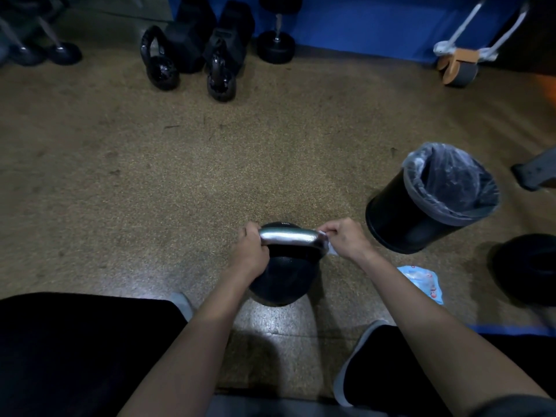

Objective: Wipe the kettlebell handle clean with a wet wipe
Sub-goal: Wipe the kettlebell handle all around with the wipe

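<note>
A black kettlebell (281,281) stands on the speckled floor in front of me. Its shiny silver handle (288,236) runs left to right across the top. My left hand (251,252) is wrapped around the handle's left end. My right hand (344,237) pinches a small white wet wipe (329,246) against the handle's right end, where the handle curves downward. Most of the wipe is hidden under my fingers.
A black bin (421,206) lined with a clear bag stands right of the kettlebell. A blue-white wipes packet (424,281) lies beside my right forearm. Two kettlebells (159,64) and dumbbells (275,48) sit by the far blue wall. A black weight (526,266) lies at the right edge.
</note>
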A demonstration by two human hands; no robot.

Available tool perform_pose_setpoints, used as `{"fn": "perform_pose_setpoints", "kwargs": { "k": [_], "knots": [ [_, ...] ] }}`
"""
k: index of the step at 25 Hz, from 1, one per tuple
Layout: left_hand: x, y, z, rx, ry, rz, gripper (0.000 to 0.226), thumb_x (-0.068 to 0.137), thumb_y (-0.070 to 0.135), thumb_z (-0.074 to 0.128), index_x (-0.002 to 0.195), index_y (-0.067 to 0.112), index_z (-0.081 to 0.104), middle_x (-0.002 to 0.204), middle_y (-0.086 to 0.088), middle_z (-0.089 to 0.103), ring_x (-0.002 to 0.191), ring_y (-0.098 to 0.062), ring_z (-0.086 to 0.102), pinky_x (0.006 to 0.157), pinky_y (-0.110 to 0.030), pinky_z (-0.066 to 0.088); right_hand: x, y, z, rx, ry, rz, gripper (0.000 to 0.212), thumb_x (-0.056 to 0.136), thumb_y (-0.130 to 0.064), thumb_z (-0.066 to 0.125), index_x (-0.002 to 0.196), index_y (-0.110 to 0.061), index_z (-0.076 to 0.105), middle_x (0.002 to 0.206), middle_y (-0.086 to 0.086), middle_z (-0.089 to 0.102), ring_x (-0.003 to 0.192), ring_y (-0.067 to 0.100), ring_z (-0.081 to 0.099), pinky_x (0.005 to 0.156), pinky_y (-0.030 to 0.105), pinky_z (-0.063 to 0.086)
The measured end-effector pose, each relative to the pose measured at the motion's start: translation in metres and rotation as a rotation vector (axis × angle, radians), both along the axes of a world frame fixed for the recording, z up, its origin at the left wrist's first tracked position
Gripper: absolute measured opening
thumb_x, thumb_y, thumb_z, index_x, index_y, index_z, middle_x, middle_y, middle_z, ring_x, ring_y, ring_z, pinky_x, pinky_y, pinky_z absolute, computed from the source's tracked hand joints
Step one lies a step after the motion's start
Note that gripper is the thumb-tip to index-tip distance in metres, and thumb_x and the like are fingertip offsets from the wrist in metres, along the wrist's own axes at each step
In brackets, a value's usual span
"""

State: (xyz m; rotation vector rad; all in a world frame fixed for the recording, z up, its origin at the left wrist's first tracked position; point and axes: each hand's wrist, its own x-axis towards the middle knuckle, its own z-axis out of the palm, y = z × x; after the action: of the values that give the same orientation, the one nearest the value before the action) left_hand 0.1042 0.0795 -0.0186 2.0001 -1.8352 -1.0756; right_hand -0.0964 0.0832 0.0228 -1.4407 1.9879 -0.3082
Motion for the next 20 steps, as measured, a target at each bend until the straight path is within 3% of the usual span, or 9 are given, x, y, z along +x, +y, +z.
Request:
{"fn": "perform_pose_setpoints", "kwargs": {
  "k": [6,9,20],
  "knots": [
    [0.000,-0.001,-0.001,0.000,0.007,0.002,0.035,0.084,0.008,0.049,0.118,0.012,0.041,0.124,-0.015,0.045,0.111,-0.035,0.048,0.099,-0.044,0.041,0.004,-0.004,0.004,0.114,0.061,0.089,0.032,0.084,0.001,0.049,0.085,-0.019,0.074,0.083,0.008,0.069,0.084,0.020,0.063,0.070,0.021,0.043],
    [0.000,-0.001,-0.001,0.005,0.011,0.003,0.035,0.085,0.009,0.049,0.118,0.013,0.040,0.124,-0.014,0.045,0.111,-0.034,0.048,0.098,-0.044,0.042,0.003,-0.006,0.010,0.099,-0.006,0.099,0.034,0.087,0.001,0.046,0.087,-0.018,0.074,0.085,0.005,0.071,0.084,0.018,0.065,0.066,0.020,0.044],
    [0.001,0.001,0.000,0.005,0.005,-0.001,0.036,0.085,0.010,0.049,0.120,0.014,0.040,0.127,-0.013,0.045,0.112,-0.034,0.049,0.098,-0.043,0.042,0.003,-0.005,0.014,0.102,-0.007,0.098,0.033,0.088,0.000,0.048,0.089,-0.020,0.075,0.090,0.003,0.071,0.086,0.014,0.062,0.073,0.020,0.042]
  ]
}}
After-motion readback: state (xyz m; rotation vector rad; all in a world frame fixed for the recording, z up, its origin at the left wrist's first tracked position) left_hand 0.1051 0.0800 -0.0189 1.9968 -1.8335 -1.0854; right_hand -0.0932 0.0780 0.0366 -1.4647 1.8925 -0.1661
